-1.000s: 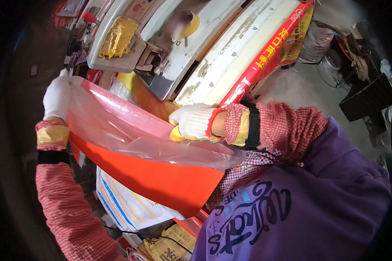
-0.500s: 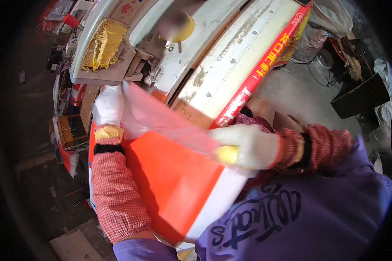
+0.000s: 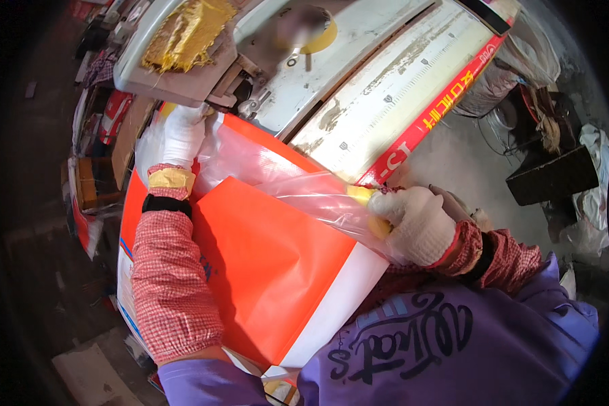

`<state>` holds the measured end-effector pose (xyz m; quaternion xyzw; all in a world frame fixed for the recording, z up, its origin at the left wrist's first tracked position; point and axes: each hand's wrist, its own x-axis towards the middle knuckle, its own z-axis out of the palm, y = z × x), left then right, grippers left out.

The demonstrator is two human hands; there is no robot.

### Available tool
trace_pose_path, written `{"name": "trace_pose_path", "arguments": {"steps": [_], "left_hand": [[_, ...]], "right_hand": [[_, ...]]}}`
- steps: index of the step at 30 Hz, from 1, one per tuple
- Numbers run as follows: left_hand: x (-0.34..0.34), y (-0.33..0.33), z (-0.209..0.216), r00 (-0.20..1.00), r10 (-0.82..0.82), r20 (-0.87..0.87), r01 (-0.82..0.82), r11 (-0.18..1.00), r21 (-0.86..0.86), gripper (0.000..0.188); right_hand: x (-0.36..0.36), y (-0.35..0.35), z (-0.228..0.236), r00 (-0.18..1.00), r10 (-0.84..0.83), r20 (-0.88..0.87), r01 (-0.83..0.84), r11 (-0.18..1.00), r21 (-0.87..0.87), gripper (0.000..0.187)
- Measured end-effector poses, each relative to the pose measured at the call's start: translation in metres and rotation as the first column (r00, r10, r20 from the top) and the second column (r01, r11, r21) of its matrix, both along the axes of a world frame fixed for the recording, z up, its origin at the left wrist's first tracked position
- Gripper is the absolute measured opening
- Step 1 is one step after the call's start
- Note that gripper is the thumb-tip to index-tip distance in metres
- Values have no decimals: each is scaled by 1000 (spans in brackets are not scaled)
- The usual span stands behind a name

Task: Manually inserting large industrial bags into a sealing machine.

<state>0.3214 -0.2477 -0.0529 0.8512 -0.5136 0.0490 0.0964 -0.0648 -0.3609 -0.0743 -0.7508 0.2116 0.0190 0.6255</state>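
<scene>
An orange and white bag [image 3: 264, 271] with a clear plastic liner [image 3: 277, 183] at its mouth lies in front of me, against the sewing machine [image 3: 379, 88]. My left hand [image 3: 183, 135], in a white glove, is closed on the bag's far left corner, just below the machine's head. My right hand [image 3: 416, 223], gloved with yellow at the fingertips, is closed on the right end of the mouth, liner included. Between the hands the liner runs wrinkled, with an orange edge of the bag beyond it. The fingertips of my left hand are partly hidden.
A frayed yellow cloth [image 3: 189, 34] sits on the machine's head. A red strip [image 3: 446, 115] with yellow print edges the ruled worktop. At right stand a dark box [image 3: 555, 172] and white sacks [image 3: 534, 51]; cluttered shelves [image 3: 91, 183] are at left.
The liner, stretched between my hands before, now lies lower and wrinkled, and the bag's orange far edge shows behind it. My right hand has shifted slightly right. The whole view has shifted.
</scene>
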Motion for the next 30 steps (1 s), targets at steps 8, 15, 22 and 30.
{"name": "trace_pose_path", "arguments": {"steps": [8,15,22,30], "left_hand": [[-43,23,23,988,-149,51,133,963,233,25],[18,-22,33,905,-47,423,-124,921,368,19],[68,-25,149,737,-28,675,-168,960,223,21],[-126,-41,153,906,-290,308,105,860,500,10]], "right_hand": [[-18,0,6,933,219,-285,-311,890,-335,28],[48,-1,-14,888,249,386,216,516,-829,20],[212,-7,42,931,343,-124,-262,393,-881,16],[248,-68,23,520,820,-241,-497,61,-865,22]]}}
